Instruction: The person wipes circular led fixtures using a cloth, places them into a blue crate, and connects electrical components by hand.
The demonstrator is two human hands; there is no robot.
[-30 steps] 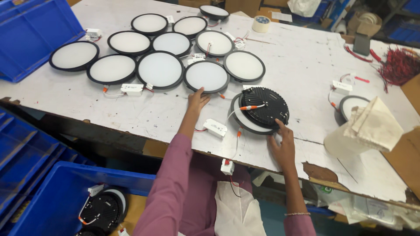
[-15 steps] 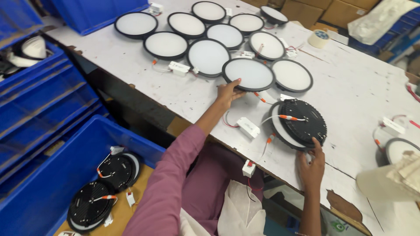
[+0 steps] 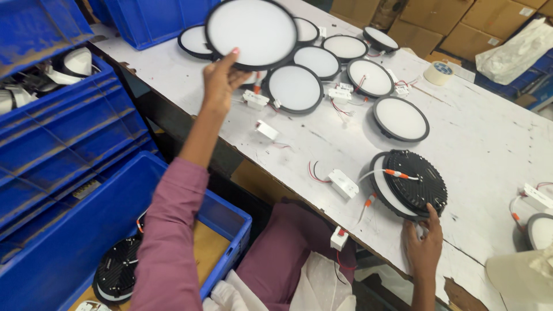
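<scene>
My left hand (image 3: 220,80) grips a round white panel light with a black rim (image 3: 252,31) and holds it lifted above the table, its white driver box (image 3: 256,99) hanging just below on a wire. My right hand (image 3: 423,242) rests at the near table edge, fingers touching the rim of a stack of two lights (image 3: 410,183) lying face down, black finned back up, with an orange-tipped wire across it. A white driver box (image 3: 344,183) lies beside that stack.
Several more round lights (image 3: 400,118) lie face up across the white table (image 3: 478,144). A tape roll (image 3: 438,73) and cardboard boxes (image 3: 461,29) sit at the far side. Blue crates (image 3: 52,173) stand at left; the lower one holds black-backed lights (image 3: 118,273).
My left hand has picked a face-up light off the table and raised it up and to the left. My view has swung left toward the blue crates. The right hand has stayed at the stack.
</scene>
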